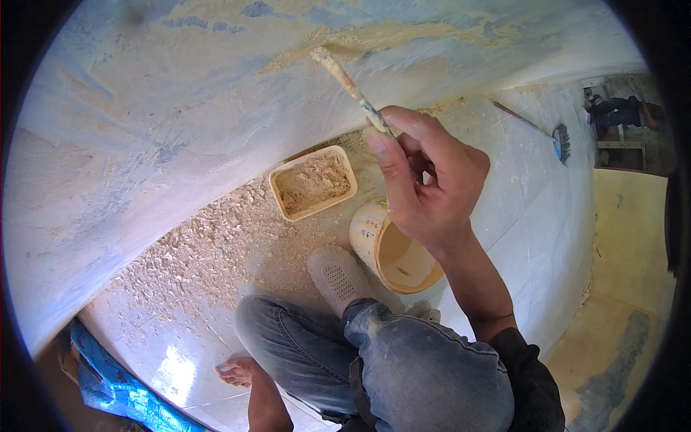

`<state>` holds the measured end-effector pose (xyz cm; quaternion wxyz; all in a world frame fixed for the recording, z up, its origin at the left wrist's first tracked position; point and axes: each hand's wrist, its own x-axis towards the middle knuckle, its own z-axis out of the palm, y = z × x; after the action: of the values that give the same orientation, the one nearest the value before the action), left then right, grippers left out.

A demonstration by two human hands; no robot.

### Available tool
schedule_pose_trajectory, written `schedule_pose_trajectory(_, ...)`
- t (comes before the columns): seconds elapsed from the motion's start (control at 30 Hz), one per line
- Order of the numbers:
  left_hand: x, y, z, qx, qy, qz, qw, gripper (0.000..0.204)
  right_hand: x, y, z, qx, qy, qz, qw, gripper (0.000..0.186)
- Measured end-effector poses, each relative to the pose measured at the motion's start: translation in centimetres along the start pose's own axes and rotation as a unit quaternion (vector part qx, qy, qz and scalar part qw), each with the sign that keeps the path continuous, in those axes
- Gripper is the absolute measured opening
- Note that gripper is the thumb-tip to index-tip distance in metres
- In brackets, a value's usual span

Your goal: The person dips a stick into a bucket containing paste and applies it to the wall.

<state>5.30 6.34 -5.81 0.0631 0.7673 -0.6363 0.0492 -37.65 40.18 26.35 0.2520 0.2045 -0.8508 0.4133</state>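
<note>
My right hand (432,173) is raised in front of the wall, pinching a thin stick-like tool (353,90) between thumb and fingers. The tool is crusted with pale plaster, and its blunt tip points up and left at a rough tan patch (417,32) on the wall. Whether the tip touches the wall, I cannot tell. Low on the left, my left hand (237,372) hangs beside my bent knee over the tiled floor, fingers loosely extended and holding nothing. Below the wall sits a cream rectangular tub (317,209) containing crumbly plaster. A round cream bucket (366,234) stands beside my shoe.
Plaster crumbs (194,266) litter the floor along the wall (144,137). Blue plastic sheeting (115,389) lies at the lower left. A long-handled broom (561,142) rests at the far right, near shelving (620,155) and a yellowish panel (630,230).
</note>
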Motion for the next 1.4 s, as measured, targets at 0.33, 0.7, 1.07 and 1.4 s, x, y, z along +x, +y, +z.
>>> schedule_pose_trajectory(0.33, 0.1, 0.3, -0.3, 0.021, -0.025, -0.012, 0.999, 0.051, -1.7, 0.5, 0.8, 0.101, -0.037, 0.126, 0.986, 0.015)
schedule_pose_trajectory(0.7, -0.3, 0.6, -0.6, 0.022, -0.005, -0.008, 1.000, 0.048, -1.4, -0.4, 2.6, 0.172, -0.097, 0.184, 0.963, 0.016)
schedule_pose_trajectory(1.07, 0.2, -0.1, 0.2, 0.032, -0.024, -0.005, 0.999, 0.053, -1.6, -1.4, 3.2, 0.280, -0.004, 0.205, 0.938, 0.017)
schedule_pose_trajectory(1.4, -0.5, 0.8, -0.8, 0.040, -0.034, -0.005, 0.999, 0.052, -1.8, -1.3, 2.8, 0.160, -0.037, 0.078, 0.983, 0.013)
